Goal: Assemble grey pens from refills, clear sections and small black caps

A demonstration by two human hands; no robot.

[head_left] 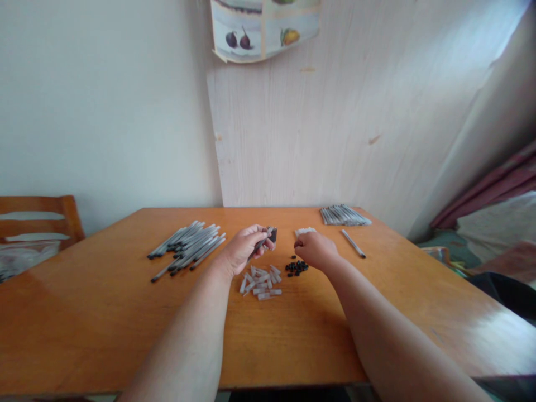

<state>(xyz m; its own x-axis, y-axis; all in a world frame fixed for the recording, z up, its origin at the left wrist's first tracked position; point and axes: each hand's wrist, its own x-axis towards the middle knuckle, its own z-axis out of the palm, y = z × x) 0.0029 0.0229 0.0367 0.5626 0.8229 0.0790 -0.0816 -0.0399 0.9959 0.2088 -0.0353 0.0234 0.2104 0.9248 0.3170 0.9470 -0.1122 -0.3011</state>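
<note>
My left hand [245, 245] is closed around a slim grey pen barrel [257, 248], just behind a pile of small clear plastic pieces [262, 281]. A dark patch shows at the fingertips, too small to make out. Over to the right, my right hand [317, 248] has its fingers curled together above several small black plugs [297, 267]. Whatever those fingers hold, if anything, is hidden. Behind that hand, a group of whitish clear pieces [305, 230] is partly covered.
Several grey pens with black ends [190, 245] lie loosely at the left of the wooden table [84, 329]. A neat row of pens [345, 215] lies at the back right, with a single pen [354, 244] in front. A chair [69, 218] stands at left.
</note>
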